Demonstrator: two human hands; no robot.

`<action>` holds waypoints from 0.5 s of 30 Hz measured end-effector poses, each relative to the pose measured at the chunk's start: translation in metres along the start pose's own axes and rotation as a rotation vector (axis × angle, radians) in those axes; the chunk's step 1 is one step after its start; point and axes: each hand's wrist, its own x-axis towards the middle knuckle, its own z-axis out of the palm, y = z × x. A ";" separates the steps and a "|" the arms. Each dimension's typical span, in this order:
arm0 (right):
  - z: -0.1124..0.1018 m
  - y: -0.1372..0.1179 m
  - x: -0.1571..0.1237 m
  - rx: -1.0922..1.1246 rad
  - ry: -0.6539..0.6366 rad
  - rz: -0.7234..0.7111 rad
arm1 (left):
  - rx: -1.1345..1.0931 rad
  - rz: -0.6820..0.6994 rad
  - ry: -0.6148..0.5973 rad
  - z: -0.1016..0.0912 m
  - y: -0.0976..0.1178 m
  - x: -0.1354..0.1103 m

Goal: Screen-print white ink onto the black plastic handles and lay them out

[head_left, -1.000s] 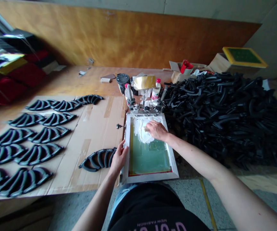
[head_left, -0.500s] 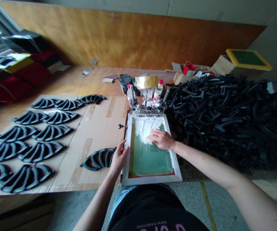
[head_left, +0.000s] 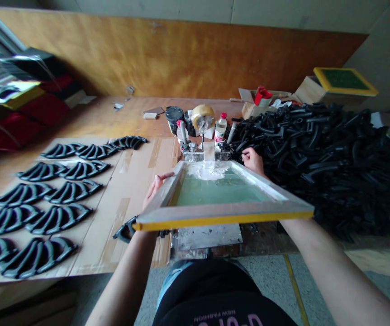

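Note:
The screen printing frame (head_left: 225, 214) is tilted up toward me, its near rail raised and its far end at the metal hinge clamp. White ink (head_left: 205, 171) lies on the far part of its green mesh (head_left: 222, 192). A pale scraper (head_left: 209, 154) stands in the ink, against the clamp. My left hand (head_left: 156, 188) is at the left rail with fingers stretched out; the frame hides part of it. Beyond the right rail, my right hand (head_left: 253, 160) has curled fingers beside the pile of black plastic parts (head_left: 317, 158); what they pinch is unclear. Below the frame shows a metal plate (head_left: 210, 237).
Rows of black ribbed parts (head_left: 40, 256) lie on cardboard (head_left: 89, 226) at left; another part (head_left: 125, 230) sits near my left wrist. Behind the clamp stand a tape roll (head_left: 203, 115), a red-capped bottle (head_left: 221, 127) and a dark tub (head_left: 174, 118). A yellow-framed screen (head_left: 346, 81) rests at back right.
The frame has swung up from lying flat, uncovering the metal plate. My right hand has let go of the scraper and moved right, to the pile. The left hand has shifted up and left.

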 end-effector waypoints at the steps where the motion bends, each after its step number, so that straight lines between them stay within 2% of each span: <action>1: 0.006 0.009 -0.012 0.007 -0.046 0.012 | -0.073 0.051 -0.003 0.006 0.005 0.007; 3: 0.025 0.017 -0.039 0.023 -0.141 -0.048 | -0.158 0.104 -0.009 0.017 0.012 0.018; 6: 0.051 0.003 -0.078 -0.022 -0.293 -0.297 | -0.188 0.064 0.039 0.029 0.004 0.017; 8: 0.058 -0.017 -0.099 -0.081 -0.314 -0.430 | -0.163 -0.076 0.041 0.034 -0.017 0.004; 10: 0.059 -0.040 -0.119 -0.106 -0.251 -0.488 | -0.114 -0.327 -0.051 0.037 -0.047 -0.016; 12: 0.057 -0.060 -0.137 -0.092 -0.225 -0.623 | -0.104 -0.539 -0.144 0.037 -0.076 -0.037; 15: 0.056 -0.064 -0.151 -0.018 -0.322 -0.962 | -0.118 -0.631 -0.093 0.019 -0.105 -0.057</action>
